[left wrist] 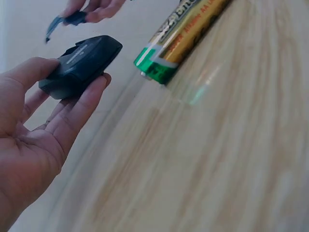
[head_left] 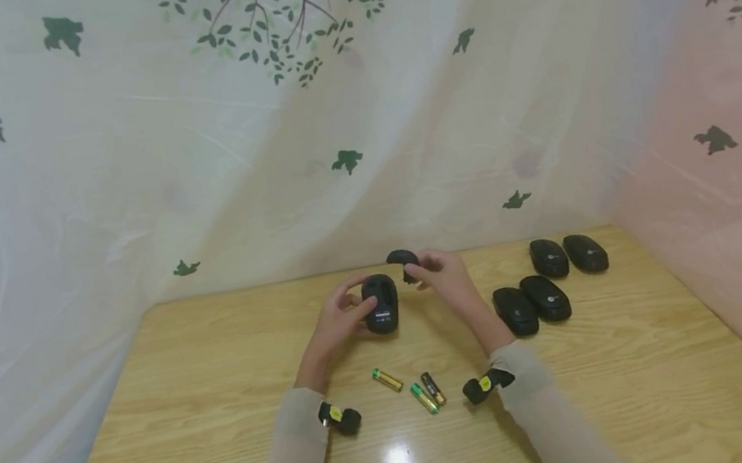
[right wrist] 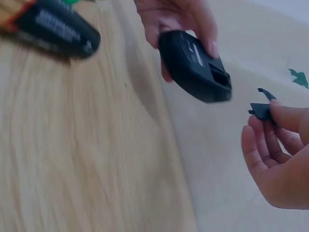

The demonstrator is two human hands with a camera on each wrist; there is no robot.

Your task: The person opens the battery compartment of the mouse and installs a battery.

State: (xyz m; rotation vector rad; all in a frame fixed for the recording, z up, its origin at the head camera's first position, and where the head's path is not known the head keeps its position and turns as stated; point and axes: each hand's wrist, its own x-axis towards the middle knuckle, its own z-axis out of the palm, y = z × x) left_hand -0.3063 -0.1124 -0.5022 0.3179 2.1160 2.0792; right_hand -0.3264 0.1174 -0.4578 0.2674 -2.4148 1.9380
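we see the left hand (head_left: pixel 340 318) holding a dark mouse (head_left: pixel 383 314) above the far middle part of the wooden table (head_left: pixel 190 429). the thumb lies on the upper face and the other fingers support from below; we think this grip is chosen so that the hollow at one end of the mouse is free and easy to look into.

to the right of it, the right hand (head_left: pixel 448 277) pinches a small curved cover (head_left: pixel 402 257) between thumb and fingers, near the mouse but apart from it. it seems to be held by its edge so that its shape is not hidden by the hand.

on the near side, between the two forearms, there lie one green-and-gold battery (head_left: pixel 387 380) and, more to the right, a pair: a second green battery (head_left: pixel 424 398) with a dark battery (head_left: pixel 433 388) just beside it. perhaps they are there because both hands can reach them easily; whether these two touch, we cannot tell.

at the far right, four black mice (head_left: pixel 546 297) stand in two pairs, probably put aside to leave the working place free.
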